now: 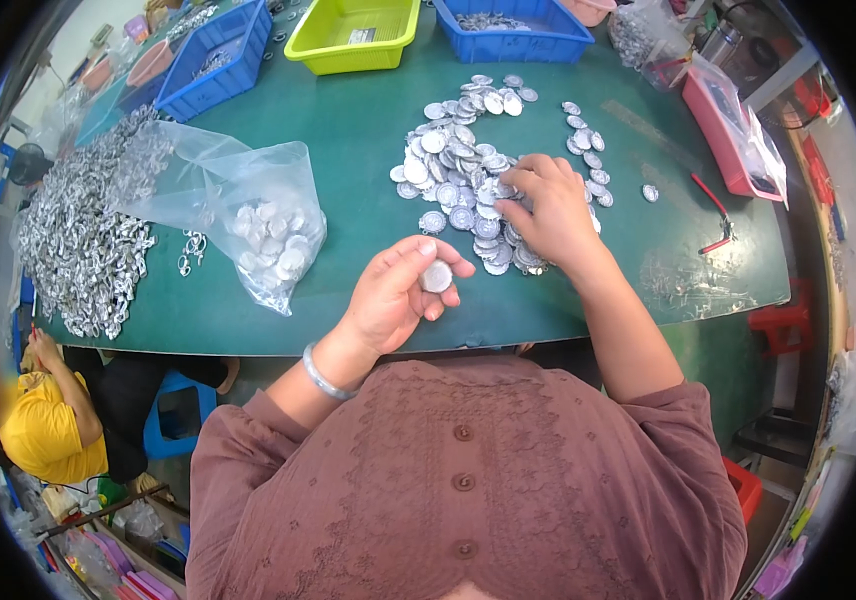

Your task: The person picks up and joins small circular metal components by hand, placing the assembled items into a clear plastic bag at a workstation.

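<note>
My left hand (403,290) is palm up near the table's front edge, its thumb and fingers closed round a round silvery metal disc (436,277). To the right and farther off, my right hand (556,212) rests on a heap of similar discs (460,190). Its fingers are bent, with a gap between thumb and forefinger; their tips touch the heap, and I see nothing clearly gripped. A clear plastic bag (248,190) with more discs inside lies left of my left hand. Several loose discs (588,140) trail along the heap's right side.
Small metal clasps form a large pile (93,230) on the green table (348,130) at left. Blue bins (513,42) and a lime-green basket (353,50) line the far side. Red-handled pliers (716,215) and a pink tray (723,130) are at right. A person in yellow (48,425) sits at left.
</note>
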A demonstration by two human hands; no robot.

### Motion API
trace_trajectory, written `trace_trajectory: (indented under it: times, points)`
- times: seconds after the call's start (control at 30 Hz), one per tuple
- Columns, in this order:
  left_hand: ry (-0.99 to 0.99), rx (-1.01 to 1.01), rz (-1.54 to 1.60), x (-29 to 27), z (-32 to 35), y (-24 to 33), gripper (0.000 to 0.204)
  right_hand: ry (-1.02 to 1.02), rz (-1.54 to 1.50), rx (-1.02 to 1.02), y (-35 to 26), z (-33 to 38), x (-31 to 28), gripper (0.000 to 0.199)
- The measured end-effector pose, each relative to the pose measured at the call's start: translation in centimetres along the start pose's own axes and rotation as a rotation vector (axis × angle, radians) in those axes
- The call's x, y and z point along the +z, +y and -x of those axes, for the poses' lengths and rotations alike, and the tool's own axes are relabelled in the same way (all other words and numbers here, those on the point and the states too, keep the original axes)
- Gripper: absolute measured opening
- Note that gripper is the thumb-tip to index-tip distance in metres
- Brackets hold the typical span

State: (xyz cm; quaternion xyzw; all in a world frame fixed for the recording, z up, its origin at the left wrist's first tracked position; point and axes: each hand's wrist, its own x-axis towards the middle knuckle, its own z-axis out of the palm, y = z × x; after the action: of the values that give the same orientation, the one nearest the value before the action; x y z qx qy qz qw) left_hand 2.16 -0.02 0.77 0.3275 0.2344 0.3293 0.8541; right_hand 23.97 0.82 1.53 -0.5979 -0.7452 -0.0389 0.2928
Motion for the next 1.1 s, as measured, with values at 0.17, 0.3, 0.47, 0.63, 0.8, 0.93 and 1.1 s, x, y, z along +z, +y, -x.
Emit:
trace_trajectory:
  times: [0.17, 0.3, 0.47, 0.63, 0.8, 0.93, 1.1]
  points:
    - [0.102, -0.016, -0.065, -0.2, -0.1, -0.2, 0.017, 0.015, -0.094, -0.02, 0.2, -0.1, 0.2, 0.01]
    - [0.165, -0.04, -0.141, 0.2, -0.2, -0.1, 0.015, 0.102, -0.151, 0.031, -0.5, -0.1, -0.3, 0.008]
    - [0.217, 0.005, -0.229, 1.2, -0.5, 0.3, 0.015, -0.166, -1.057, 0.5, -2.4, 0.1, -1.8, 0.015]
    - [0.208, 0.001, -0.212, 1.8, -0.6, 0.3, 0.012, -0.248, -1.179, 0.549, -3.8, 1.0, -2.3, 0.018]
    - [0.204, 0.034, -0.217, 1.8, -0.5, 0.1, 0.01, -0.313, -1.286, 0.587, -3.8, 1.5, -2.3, 0.019]
    - [0.218, 0.06, -0.211, 1.6, -0.4, 0.1, 0.01, -0.332, -1.347, 0.553, -3.9, 1.8, -2.3, 0.022]
    - [0.237, 0.062, -0.219, 1.9, -0.2, 0.1, 0.013, -0.288, -1.35, 0.531, -4.6, 2.2, -2.0, 0.021]
